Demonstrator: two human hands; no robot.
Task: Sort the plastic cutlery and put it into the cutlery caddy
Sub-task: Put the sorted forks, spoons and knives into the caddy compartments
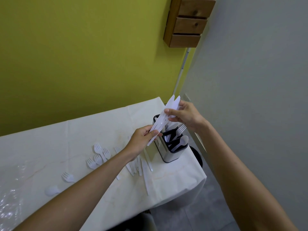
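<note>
A bundle of white plastic knives is held slanted just above the cutlery caddy, a steel box with black dividers at the table's right end. My left hand grips the bundle's lower end. My right hand pinches its upper part between thumb and fingers. A fork and a spoon stand in the caddy's compartments. Several white forks lie loose on the table to the left, and more forks and knives lie partly under my left forearm.
The table has a white cloth and stands against a yellow-green wall. Its right edge falls off just past the caddy, beside a grey wall. A wooden drawer unit hangs high on the wall. Clear plastic wrap lies at the table's left.
</note>
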